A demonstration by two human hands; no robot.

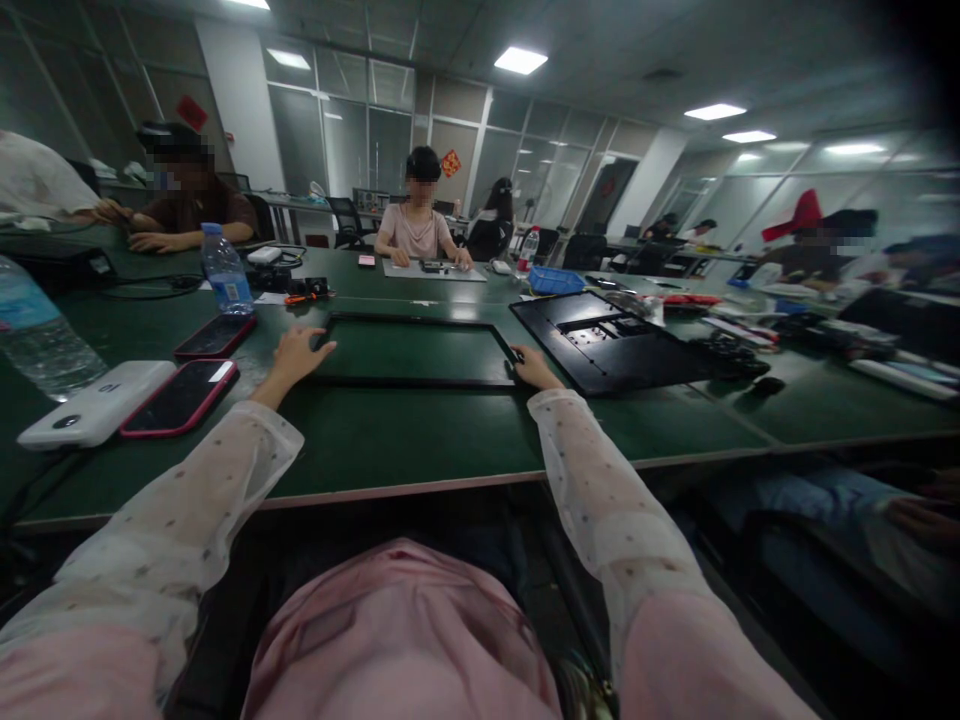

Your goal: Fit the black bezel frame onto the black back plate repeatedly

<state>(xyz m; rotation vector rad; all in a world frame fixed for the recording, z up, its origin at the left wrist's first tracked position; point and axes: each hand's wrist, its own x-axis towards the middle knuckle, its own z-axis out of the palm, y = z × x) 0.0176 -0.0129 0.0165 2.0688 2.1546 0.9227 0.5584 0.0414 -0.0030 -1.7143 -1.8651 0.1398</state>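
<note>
A thin black rectangular frame [420, 380] lies flat on the green table [420, 440] in front of me, with the table showing through its middle. My left hand [294, 356] rests on the frame's near left corner, fingers spread over the edge. My right hand [534, 368] grips the frame's near right corner. Just right of the frame lies a black back panel [607, 345] with cut-outs and small parts on it.
Two phones in red cases [182, 396] [216, 336] and a white power bank [97, 402] lie at left, with water bottles [225, 270] [37, 340]. A blue basket [556, 280] stands beyond. Other people sit around the table; black parts [724, 355] lie at right.
</note>
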